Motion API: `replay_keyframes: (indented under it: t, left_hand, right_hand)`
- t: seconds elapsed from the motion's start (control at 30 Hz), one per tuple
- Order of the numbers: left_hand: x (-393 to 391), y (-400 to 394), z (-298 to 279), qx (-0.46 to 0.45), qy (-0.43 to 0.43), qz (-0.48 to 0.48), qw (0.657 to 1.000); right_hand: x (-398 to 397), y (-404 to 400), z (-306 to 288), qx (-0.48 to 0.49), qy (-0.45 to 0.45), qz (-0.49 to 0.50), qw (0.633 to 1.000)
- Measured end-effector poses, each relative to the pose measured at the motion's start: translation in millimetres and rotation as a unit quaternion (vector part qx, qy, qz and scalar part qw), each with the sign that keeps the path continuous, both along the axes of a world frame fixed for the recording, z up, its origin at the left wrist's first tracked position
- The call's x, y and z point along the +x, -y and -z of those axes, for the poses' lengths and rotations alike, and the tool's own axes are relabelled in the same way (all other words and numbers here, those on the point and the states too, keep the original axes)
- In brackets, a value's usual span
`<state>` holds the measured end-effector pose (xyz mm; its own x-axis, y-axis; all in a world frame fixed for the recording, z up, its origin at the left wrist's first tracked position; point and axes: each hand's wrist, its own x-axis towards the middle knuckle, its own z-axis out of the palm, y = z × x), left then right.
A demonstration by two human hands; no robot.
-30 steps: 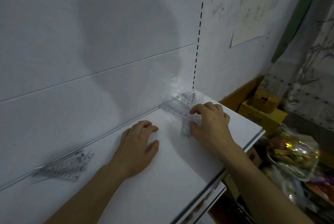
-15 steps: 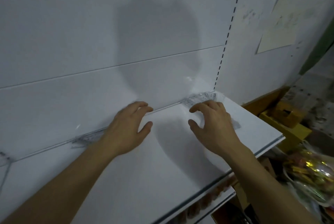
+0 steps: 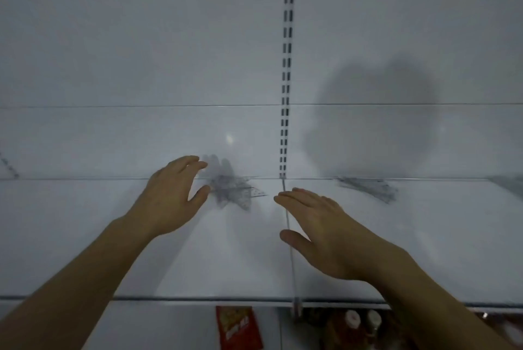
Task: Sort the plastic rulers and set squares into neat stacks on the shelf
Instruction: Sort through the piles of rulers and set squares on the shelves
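Head view: I see both grips released, left hand point(image 3: 169, 197) and right hand point(image 3: 325, 231) above the white shelf point(image 3: 85, 236); a scattered clear plastic ruler pile point(image 3: 235, 191) lies between them, far side.

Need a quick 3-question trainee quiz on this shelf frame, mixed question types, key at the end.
1. True or false: the left hand is gripping a ruler.
2. Multiple choice: the scattered pile of clear rulers nearest the hands lies (A) between the two hands at the back of the shelf, (B) at the shelf's front edge, (C) under the right hand.
3. Fill in: a second pile of rulers lies to the ____ of the slotted upright.

Key: 1 false, both hands are open and hold nothing; 2 A; 3 right.
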<state>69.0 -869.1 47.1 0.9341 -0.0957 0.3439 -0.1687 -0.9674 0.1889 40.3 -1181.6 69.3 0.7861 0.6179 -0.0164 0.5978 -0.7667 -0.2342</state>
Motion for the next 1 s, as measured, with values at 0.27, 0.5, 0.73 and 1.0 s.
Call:
replay_keyframes:
  t: [0.27, 0.5, 0.73, 1.0]
  left_hand:
    - [-172.3, -228.4, -0.6, 0.014, -0.013, -0.215, 0.976]
    - [-324.8, -335.2, -14.0, 0.008, -0.008, -0.395, 0.919]
    - [-413.4, -396.7, 9.4, -0.022, -0.032, -0.518, 0.855]
    - [-346.3, -493.8, 11.7, -0.037, -0.021, -0.503, 0.863]
  right_hand:
    - [-59.2, -228.5, 2.1, -0.025, -0.015, -0.242, 0.970]
    - [-114.8, -399.7, -11.5, -0.037, -0.018, -0.419, 0.907]
    - [-150.3, -523.5, -16.5, -0.050, -0.010, -0.536, 0.843]
    - [-93.9, -624.8, -7.3, -0.075, -0.002, -0.524, 0.848]
